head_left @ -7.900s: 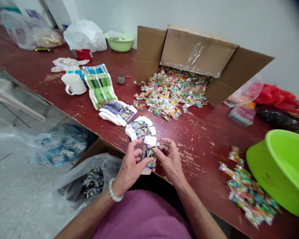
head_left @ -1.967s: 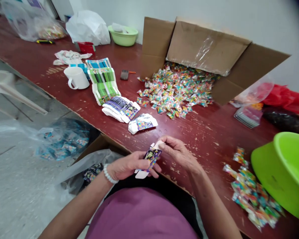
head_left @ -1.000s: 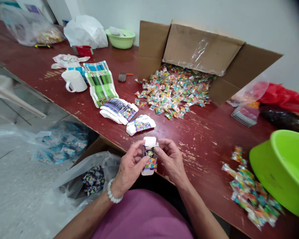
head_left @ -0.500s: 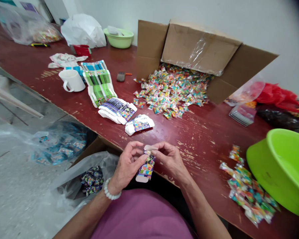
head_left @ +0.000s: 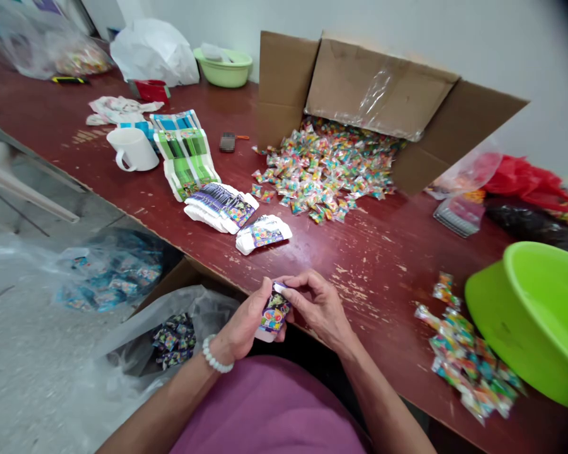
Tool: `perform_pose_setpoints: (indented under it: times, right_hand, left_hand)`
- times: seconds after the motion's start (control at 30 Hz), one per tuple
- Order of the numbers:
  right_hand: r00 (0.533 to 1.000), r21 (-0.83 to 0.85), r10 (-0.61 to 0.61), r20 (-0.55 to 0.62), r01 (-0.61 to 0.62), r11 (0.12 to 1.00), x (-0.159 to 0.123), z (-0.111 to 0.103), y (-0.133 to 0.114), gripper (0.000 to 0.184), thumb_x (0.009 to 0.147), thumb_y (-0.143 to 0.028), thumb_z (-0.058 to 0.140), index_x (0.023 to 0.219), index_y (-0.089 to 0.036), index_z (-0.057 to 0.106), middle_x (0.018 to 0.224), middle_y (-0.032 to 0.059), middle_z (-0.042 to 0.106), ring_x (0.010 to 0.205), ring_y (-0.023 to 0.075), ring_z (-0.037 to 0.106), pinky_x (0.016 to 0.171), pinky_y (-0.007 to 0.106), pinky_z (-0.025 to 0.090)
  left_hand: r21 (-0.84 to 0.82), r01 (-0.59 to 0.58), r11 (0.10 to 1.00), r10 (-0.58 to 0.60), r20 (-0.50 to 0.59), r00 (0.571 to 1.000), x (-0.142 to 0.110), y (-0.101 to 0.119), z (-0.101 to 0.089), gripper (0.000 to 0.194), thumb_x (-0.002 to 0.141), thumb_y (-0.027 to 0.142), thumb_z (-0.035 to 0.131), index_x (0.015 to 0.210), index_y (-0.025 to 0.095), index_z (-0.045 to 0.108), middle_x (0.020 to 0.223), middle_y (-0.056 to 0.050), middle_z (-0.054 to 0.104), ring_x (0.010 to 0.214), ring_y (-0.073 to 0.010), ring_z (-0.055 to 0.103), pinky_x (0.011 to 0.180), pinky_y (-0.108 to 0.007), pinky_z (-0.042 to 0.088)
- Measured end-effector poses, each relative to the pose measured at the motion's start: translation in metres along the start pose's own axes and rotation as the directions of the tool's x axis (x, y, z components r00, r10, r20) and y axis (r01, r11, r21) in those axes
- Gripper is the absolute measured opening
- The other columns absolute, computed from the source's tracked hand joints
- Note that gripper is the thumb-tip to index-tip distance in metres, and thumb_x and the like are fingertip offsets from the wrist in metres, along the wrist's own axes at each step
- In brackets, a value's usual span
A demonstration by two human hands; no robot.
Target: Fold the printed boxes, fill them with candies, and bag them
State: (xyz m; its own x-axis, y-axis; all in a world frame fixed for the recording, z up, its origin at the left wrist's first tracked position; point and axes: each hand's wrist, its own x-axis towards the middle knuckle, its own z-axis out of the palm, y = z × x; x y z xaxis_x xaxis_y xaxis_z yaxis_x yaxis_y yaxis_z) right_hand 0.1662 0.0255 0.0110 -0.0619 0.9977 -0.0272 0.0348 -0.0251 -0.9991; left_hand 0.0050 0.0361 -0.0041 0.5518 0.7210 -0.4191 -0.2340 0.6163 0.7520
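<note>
A small purple printed candy box (head_left: pixel 274 313) is held upright in front of my body, just off the table's front edge. My left hand (head_left: pixel 247 320) is wrapped round its side and back, with fingertips showing at the far side. My right hand (head_left: pixel 315 302) is closed at the upper end, thumb pressing by the white top flap. Beyond my hands lies a short stack of flat purple boxes (head_left: pixel 264 233). Next to it is a longer fanned row of purple flat boxes (head_left: pixel 222 207). Whether the held box contains anything is hidden.
A cardboard box (head_left: pixel 378 85) spills wrapped candies (head_left: pixel 319 170) onto the red table. More candies (head_left: pixel 468 359) lie by a green basin (head_left: pixel 511 302) at right. Green flat boxes (head_left: pixel 188 161) and a white mug (head_left: pixel 133 150) stand left. Below, a plastic bag (head_left: pixel 208 309) holds filled-looking purple packs.
My left hand has shifted from pinching the box's top to wrapping round its body. The top flap, raised before, now sits lower under my right thumb.
</note>
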Motion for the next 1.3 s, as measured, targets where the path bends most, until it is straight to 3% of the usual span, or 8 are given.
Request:
perform_pose_setpoints:
  times: [0.3, 0.5, 0.67, 0.8, 0.9, 1.0, 1.13, 1.3]
  right_hand:
    - [0.98, 0.235, 0.178, 0.085, -0.194, 0.952, 0.015, 0.002, -0.011, 0.022, 0.082, -0.037, 0.074, 0.082, -0.017, 0.065, 0.065, 0.0017, 0.07, 0.046, 0.0142, 0.062, 0.047, 0.026, 0.051]
    - [0.993, 0.14, -0.039, 0.109, 0.023, 0.99, 0.007, 0.007, -0.007, 0.016, 0.087, -0.037, 0.069, 0.082, -0.021, 0.067, 0.103, 0.0061, 0.071, 0.068, 0.0159, 0.067, 0.057, 0.029, 0.055]
    - [0.98, -0.173, -0.161, 0.12, 0.18, 0.968, 0.006, 0.0, 0.005, 0.017, 0.094, -0.036, 0.059, 0.103, -0.026, 0.069, 0.11, 0.0063, 0.066, 0.082, 0.0172, 0.066, 0.064, 0.028, 0.054]
    - [0.985, -0.652, -0.166, 0.048, 0.157, 0.742, 0.063, -0.037, 0.013, 0.033, 0.101, -0.04, 0.041, 0.104, -0.023, 0.07, 0.1, 0.0038, 0.071, 0.086, 0.0195, 0.066, 0.076, 0.03, 0.052]
    - [0.969, -0.769, -0.227, -0.098, 0.071, 0.635, 0.123, -0.07, 0.021, 0.031, 0.096, -0.028, 0.05, 0.119, -0.013, 0.065, 0.121, 0.0167, 0.065, 0.111, 0.0301, 0.057, 0.095, 0.042, 0.043]
    - [0.964, -0.832, -0.237, -0.123, 0.03, 0.554, 0.156, -0.086, 0.032, 0.033, 0.088, -0.021, 0.059, 0.12, -0.016, 0.066, 0.131, 0.0177, 0.061, 0.122, 0.036, 0.046, 0.1, 0.051, 0.034]
    - [0.968, -0.869, -0.23, -0.104, 0.024, 0.494, 0.139, -0.083, 0.048, 0.021, 0.09, -0.026, 0.06, 0.106, -0.024, 0.073, 0.121, 0.0105, 0.069, 0.115, 0.0349, 0.045, 0.096, 0.051, 0.033]
    - [0.972, -0.764, -0.22, -0.088, 0.076, 0.641, 0.086, -0.079, 0.063, 0.019, 0.091, -0.03, 0.056, 0.091, -0.022, 0.073, 0.093, 0.0081, 0.074, 0.091, 0.0251, 0.058, 0.087, 0.041, 0.042]
  left_hand:
    - [0.353, -0.148, 0.924, 0.156, 0.007, 0.988, -0.002, 0.009, -0.003, 0.075, 0.093, 0.07, 0.027, 0.082, 0.01, 0.07, 0.059, -0.005, 0.06, 0.048, -0.0111, 0.054, 0.049, -0.021, 0.041]
    - [0.275, -0.154, 0.949, 0.179, -0.066, 0.982, -0.001, 0.008, -0.007, 0.067, 0.093, 0.066, 0.039, 0.131, 0.014, 0.06, 0.072, -0.005, 0.066, 0.051, -0.0119, 0.056, 0.046, -0.022, 0.043]
    - [0.042, -0.097, 0.994, 0.102, -0.113, 0.988, 0.005, 0.003, -0.005, 0.064, 0.092, 0.064, 0.044, 0.138, 0.021, 0.051, 0.077, -0.003, 0.067, 0.051, -0.0126, 0.059, 0.047, -0.023, 0.046]
    - [-0.105, -0.049, 0.993, 0.047, -0.022, 0.999, 0.006, 0.007, -0.004, 0.051, 0.091, 0.052, 0.057, 0.134, 0.025, 0.049, 0.099, -0.008, 0.072, 0.075, -0.0188, 0.07, 0.067, -0.03, 0.054]
    - [-0.094, -0.015, 0.995, 0.018, 0.025, 1.0, 0.004, 0.011, -0.006, 0.046, 0.087, 0.039, 0.068, 0.127, 0.023, 0.053, 0.114, -0.013, 0.069, 0.095, -0.0229, 0.069, 0.081, -0.035, 0.054]
    - [-0.055, 0.009, 0.998, -0.011, -0.028, 1.0, 0.003, 0.012, -0.014, 0.044, 0.076, 0.032, 0.079, 0.113, 0.019, 0.06, 0.109, -0.011, 0.069, 0.085, -0.0208, 0.067, 0.077, -0.036, 0.054]
    - [0.021, -0.072, 0.997, 0.075, -0.203, 0.976, 0.004, 0.016, -0.03, 0.042, 0.065, 0.022, 0.086, 0.099, 0.019, 0.062, 0.084, 0.0, 0.064, 0.074, -0.0139, 0.061, 0.071, -0.028, 0.053]
    - [0.182, -0.136, 0.974, 0.175, -0.217, 0.96, 0.004, 0.027, -0.046, 0.049, 0.069, 0.025, 0.083, 0.113, 0.02, 0.064, 0.088, 0.0, 0.065, 0.076, -0.0144, 0.062, 0.07, -0.025, 0.052]
